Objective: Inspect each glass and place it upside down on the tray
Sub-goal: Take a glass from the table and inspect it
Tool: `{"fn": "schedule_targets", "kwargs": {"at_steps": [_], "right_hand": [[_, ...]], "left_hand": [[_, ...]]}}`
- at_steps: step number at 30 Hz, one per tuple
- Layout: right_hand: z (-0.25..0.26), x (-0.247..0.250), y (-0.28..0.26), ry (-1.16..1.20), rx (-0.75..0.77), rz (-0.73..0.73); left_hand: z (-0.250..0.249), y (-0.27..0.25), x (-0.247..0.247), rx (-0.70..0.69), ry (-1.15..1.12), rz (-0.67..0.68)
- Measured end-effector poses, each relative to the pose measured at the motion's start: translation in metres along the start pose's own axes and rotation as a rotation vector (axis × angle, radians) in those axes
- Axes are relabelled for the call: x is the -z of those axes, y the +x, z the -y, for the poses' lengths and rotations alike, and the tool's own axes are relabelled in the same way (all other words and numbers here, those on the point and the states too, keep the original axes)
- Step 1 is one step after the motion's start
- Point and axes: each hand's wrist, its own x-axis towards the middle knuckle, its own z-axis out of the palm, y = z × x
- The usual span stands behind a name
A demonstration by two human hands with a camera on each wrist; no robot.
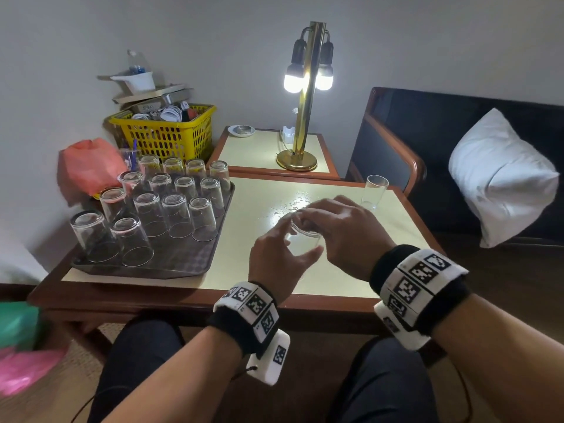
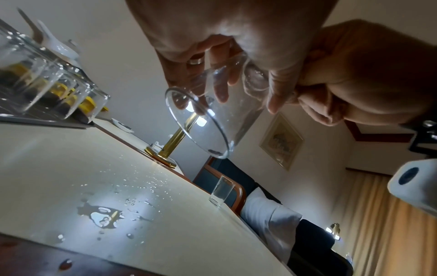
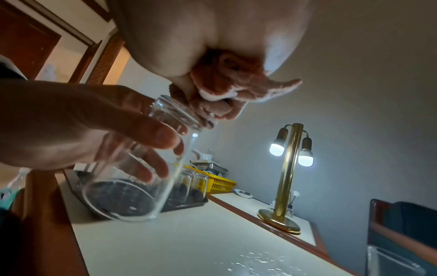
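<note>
Both hands hold one clear glass (image 1: 306, 239) above the middle of the table, tilted with its mouth down toward the left. My right hand (image 1: 332, 227) curls its fingers round the thick base on top. My left hand (image 1: 282, 253) grips the side between thumb and fingers. In the left wrist view the glass (image 2: 212, 115) shows its open rim low, clear of the tabletop. A dark tray (image 1: 146, 271) at the table's left carries several upside-down glasses (image 1: 177, 215). One upright glass (image 1: 373, 192) stands at the table's far right corner.
Water drops and a small puddle (image 2: 104, 216) lie on the cream tabletop (image 1: 351, 288). Behind stand a lit brass lamp (image 1: 302, 117) on a side table, a yellow basket (image 1: 164, 135) and a red bag (image 1: 88, 169). A dark sofa with a white pillow (image 1: 500, 178) is at the right.
</note>
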Motion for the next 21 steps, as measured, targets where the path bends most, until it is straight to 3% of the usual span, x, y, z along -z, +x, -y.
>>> {"fn": "schedule_targets", "kwargs": {"at_steps": [3,7,11,15,21], "right_hand": [[0.000,-0.004,-0.010,0.043,0.043,0.012],[-0.002,-0.003,-0.004,-0.013,-0.010,-0.016],[0.002,-0.004,-0.009,0.045,0.057,0.028],[0.000,-0.001,-0.004,0.001,-0.018,-0.001],[-0.006,0.001,-0.004,0.021,0.005,0.008]], "left_hand": [[0.004,0.000,0.003,0.009,0.003,0.005],[-0.002,-0.009,-0.006,-0.003,-0.013,0.021],[0.005,-0.006,0.000,0.018,-0.044,0.010],[0.001,-0.006,-0.001,0.012,-0.028,0.011],[0.002,0.001,0.005,0.006,-0.025,0.007]]}}
